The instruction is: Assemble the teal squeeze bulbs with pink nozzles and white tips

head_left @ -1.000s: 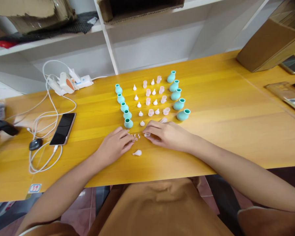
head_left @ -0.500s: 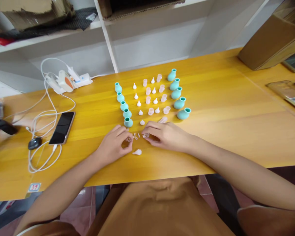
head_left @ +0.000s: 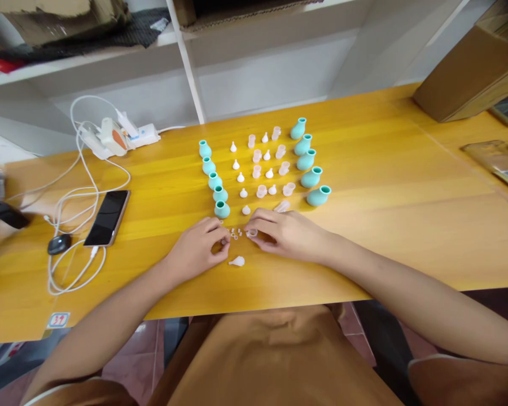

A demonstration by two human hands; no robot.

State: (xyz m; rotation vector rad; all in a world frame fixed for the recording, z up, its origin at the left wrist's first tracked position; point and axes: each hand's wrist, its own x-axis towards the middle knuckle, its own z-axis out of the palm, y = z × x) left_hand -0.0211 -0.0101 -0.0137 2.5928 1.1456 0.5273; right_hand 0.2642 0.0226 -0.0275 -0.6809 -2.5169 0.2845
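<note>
My right hand point(head_left: 285, 234) is closed, its thumb and fingers round a small translucent cup point(head_left: 252, 232) whose round rim shows. To its left, my left hand point(head_left: 198, 245) is closed in a pinch; whatever lies between the fingertips is too small to name. Tiny clear rings and bits point(head_left: 236, 233) lie on the table between the two hands. Just below them rests a whitish bulb-shaped piece with a thin neck point(head_left: 237, 261). Beyond the hands stand rows of white teardrop-shaped pieces point(head_left: 243, 193) and pinkish translucent cups point(head_left: 261, 191). A clear tube-like piece point(head_left: 282, 206) lies behind my right hand.
Turquoise vases line both sides, left point(head_left: 222, 210) and right point(head_left: 319, 195). At left are a phone point(head_left: 107, 218), white cables, a black mouse-like object point(head_left: 59, 244) and a power strip point(head_left: 146, 135). A cardboard box point(head_left: 465, 73) stands far right on the wooden table point(head_left: 406, 225).
Both hands hold nearly the same place and pose. The view has shifted very slightly; the vases, cups and other pieces on the table keep their arrangement.
</note>
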